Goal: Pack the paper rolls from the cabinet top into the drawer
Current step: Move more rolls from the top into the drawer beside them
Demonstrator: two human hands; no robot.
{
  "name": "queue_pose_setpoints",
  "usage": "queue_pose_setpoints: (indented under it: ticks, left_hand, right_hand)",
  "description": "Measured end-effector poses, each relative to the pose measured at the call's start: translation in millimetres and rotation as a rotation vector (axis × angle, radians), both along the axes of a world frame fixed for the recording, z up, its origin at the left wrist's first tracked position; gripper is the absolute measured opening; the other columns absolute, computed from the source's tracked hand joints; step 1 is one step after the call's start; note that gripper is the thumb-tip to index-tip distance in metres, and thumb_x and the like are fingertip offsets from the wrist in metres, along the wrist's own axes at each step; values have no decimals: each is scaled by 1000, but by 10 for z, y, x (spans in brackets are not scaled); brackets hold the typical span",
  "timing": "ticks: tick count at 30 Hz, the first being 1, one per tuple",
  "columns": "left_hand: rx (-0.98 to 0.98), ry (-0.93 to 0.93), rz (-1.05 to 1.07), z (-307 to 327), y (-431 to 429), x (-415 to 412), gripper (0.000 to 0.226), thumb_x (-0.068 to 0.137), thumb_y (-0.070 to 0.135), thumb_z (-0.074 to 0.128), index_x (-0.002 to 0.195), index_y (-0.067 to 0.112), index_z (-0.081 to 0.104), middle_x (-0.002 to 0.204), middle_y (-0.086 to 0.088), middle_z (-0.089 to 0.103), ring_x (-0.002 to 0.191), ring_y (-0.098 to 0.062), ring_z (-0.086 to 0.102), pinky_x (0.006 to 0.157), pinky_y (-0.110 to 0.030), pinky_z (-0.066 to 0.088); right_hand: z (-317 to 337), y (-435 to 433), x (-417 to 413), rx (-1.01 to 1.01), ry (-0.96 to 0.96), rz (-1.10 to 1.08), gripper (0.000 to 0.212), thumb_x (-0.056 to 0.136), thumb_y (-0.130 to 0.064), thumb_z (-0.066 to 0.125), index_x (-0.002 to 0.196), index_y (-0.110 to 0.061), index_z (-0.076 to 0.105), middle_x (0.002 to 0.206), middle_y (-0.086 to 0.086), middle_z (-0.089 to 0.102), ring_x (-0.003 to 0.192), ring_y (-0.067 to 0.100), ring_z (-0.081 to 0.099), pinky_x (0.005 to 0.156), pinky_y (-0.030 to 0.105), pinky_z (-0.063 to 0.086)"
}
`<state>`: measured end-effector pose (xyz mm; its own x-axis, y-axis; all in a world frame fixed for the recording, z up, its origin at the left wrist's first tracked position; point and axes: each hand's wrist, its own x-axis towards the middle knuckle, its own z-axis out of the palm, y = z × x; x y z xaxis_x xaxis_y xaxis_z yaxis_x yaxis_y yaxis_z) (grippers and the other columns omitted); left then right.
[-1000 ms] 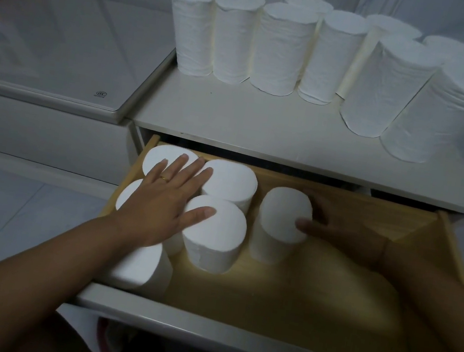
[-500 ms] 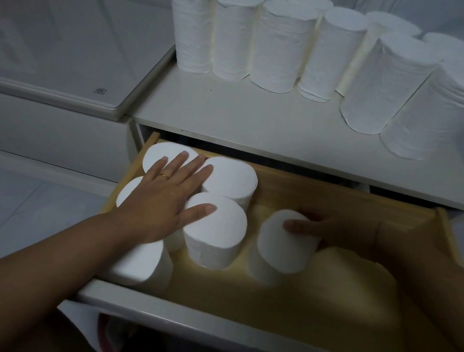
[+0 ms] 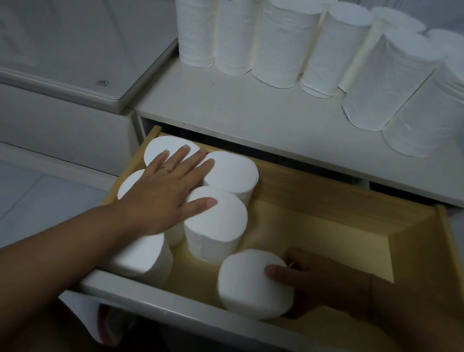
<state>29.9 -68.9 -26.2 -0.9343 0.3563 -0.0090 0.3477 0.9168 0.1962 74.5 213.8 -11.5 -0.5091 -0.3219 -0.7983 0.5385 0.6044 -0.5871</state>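
A person is leaning over an open drawer of pale wood with a white front panel (image 3: 205,315), which is sticking out from under a white cabinet top (image 3: 263,114). The left hand (image 3: 165,193), wearing a thin gold ring (image 3: 165,169), is lying flat with straight, spread fingers, pressing on the tops of a cluster of five upright white paper rolls (image 3: 214,227) that are filling the drawer's back left corner and running down its left wall to the front panel. The right hand (image 3: 319,286) is grasping a sixth white paper roll (image 3: 248,285), thumb lying on its flat top and fingers curling round its right side. This roll is standing upright, or nearly so, just behind the front panel near the middle of the drawer, beside the cluster's front right roll. The right half of the drawer is showing bare wood. Nine more tall white paper rolls (image 3: 285,43) are standing upright along the back edge of the cabinet top, reaching toward its right edge. A low white unit with a glossy top (image 3: 51,31) is sitting against the cabinet's left edge.
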Motion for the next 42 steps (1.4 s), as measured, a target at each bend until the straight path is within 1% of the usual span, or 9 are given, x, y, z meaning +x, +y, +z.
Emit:
queue_pose_setpoints:
  ticks: [6,11,20,25,29,33,36,40,42]
  left_hand:
    - [2,7,-2,-17,-10,-9,78,83,72,11,150,33,3,157,12,-7,145,-12,-13,118,-38,-8]
    - [-7,7,-5,-28,-15,-14,78,83,72,10,149,33,1,157,11,-7,145,-12,-14,118,-38,-8]
    - [-6,-1,-6,4,-4,-10,77,83,70,11,149,32,1,159,9,-6,145,-14,-14,118,-40,-9]
    - [-12,6,-7,-13,-12,-9,76,84,69,11,150,32,1,158,9,-7,144,-12,-15,117,-37,-10]
    - [-15,16,-11,-36,-23,-17,75,85,69,11,150,32,0,158,10,-8,143,-10,-17,115,-35,-13]
    - [-13,16,-13,-36,-27,-19,74,86,68,12,150,32,0,158,10,-7,144,-11,-15,116,-36,-12]
    - [-2,13,-14,-33,-28,-18,73,88,70,12,150,32,0,157,11,-9,144,-11,-16,116,-36,-12]
    - [-12,-5,-11,-28,-23,-5,77,83,72,5,149,33,-3,150,16,-17,143,-10,-19,117,-37,-13]
    - [-17,-5,-13,-26,-19,2,78,81,71,4,149,33,-4,150,16,-18,143,-11,-19,117,-37,-13]
  right_hand:
    - [-38,-223,54,-56,-75,-17,29,86,-44,58,100,-21,46,95,5,63,68,13,70,64,25,59]
    - [-134,-363,28,-114,-88,-23,28,85,-45,60,94,-20,51,87,4,68,66,12,71,59,23,57]
    - [-162,-439,-6,-166,-75,-12,27,84,-47,60,93,-22,53,90,1,65,64,9,70,58,21,55]
    - [-191,-530,-17,-193,-46,41,38,83,-50,59,103,-18,57,97,5,68,76,15,70,65,24,57]
    - [-226,-630,-3,-282,-35,63,41,87,-47,56,119,-21,52,112,9,64,93,21,66,83,33,56]
    - [-268,-667,-13,-321,-38,67,47,88,-45,57,129,-24,45,120,10,60,103,27,64,87,36,56]
    - [-295,-637,-27,-300,-28,64,44,85,-52,56,122,-29,49,115,5,62,97,22,65,85,34,55]
    - [-291,-606,-160,-244,171,-14,43,85,-50,56,116,-19,56,114,9,64,98,26,64,93,42,53]
    - [-249,-600,-210,-307,196,-110,28,84,-42,61,106,-26,57,106,3,65,87,18,66,78,33,58]
